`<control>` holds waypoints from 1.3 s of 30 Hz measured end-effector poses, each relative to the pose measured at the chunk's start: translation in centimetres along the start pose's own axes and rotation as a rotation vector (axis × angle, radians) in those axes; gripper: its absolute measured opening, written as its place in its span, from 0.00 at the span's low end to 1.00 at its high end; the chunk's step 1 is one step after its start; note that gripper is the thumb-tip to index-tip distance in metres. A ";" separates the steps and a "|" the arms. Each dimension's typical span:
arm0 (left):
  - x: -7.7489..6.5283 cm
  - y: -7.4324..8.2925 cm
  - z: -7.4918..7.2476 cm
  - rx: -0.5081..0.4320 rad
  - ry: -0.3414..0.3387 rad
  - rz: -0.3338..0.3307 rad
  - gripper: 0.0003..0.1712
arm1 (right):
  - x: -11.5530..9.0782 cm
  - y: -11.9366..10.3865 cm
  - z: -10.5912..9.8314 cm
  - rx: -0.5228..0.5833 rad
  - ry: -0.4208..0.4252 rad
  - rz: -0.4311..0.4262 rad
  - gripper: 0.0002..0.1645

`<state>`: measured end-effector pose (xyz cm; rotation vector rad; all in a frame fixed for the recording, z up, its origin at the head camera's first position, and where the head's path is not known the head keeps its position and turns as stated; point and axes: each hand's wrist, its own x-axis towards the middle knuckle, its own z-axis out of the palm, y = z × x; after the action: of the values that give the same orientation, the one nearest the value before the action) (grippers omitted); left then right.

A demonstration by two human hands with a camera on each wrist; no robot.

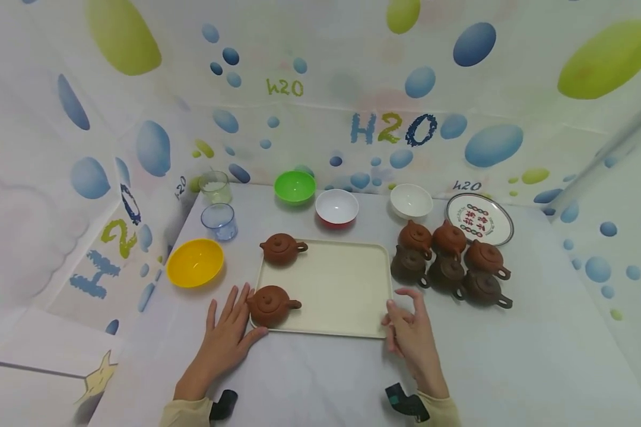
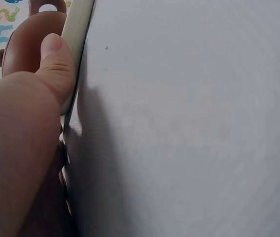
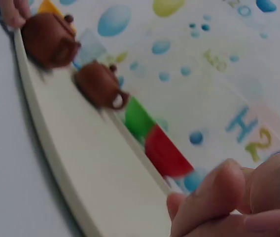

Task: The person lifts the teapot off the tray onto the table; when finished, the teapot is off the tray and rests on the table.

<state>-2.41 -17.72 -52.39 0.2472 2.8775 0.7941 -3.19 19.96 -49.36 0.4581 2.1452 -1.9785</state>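
- Progress: early stage, judged by count only; 2 of 8 teapots are seen on the tray [image 1: 347,290], 6 off it.
- Done: rear teapot [image 1: 281,249] is set at tray's back L corner, front teapot [image 1: 269,306] at its front L corner; handles of both are turned approx. R.
- Remaining: just R of tray, on the white cloth [image 1: 320,379], 3 reddish-brown teapots [image 1: 448,238] are lined up in a back row, w/ 3 dark teapots [image 1: 446,274] in front, packed close; none is touched by a hand.
- Other items, also untouched: yellow bowl [image 1: 194,264] L of tray; green bowl [image 1: 295,188], red-sided bowl [image 1: 335,224] & white bowl [image 1: 411,201] farther back; printed plate [image 1: 494,207] behind the grouped pots.
- L hand [image 1: 227,335]: laid palm-down at tray's front L corner; fingers spread wide & straight, tips beside front teapot. In L wrist view, thumb is seen on tray's rim, right by that pot. Nothing is gripped; tray seems to be steadied.
- R hand [image 1: 413,338]: held at tray's R end, nr front corner; index partly extended, others loosely bent, no item held. Contact w/ rim can't be told; R wrist view is blurred.
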 end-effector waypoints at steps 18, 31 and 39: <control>0.1 0.1 0.0 -0.008 0.012 0.019 0.52 | 3.0 -1.3 14.2 -0.259 -0.557 -0.197 0.17; -0.3 0.1 0.1 -0.027 0.038 0.036 0.51 | 2.7 -0.9 14.9 -0.151 -0.539 -0.117 0.19; -0.3 0.2 -0.2 -0.013 0.023 0.022 0.50 | 2.6 -0.9 14.9 -0.127 -0.529 -0.103 0.17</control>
<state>-2.16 -17.71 -52.12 0.2704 2.8946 0.8243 -7.01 5.34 -50.83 -0.1850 1.9581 -1.7412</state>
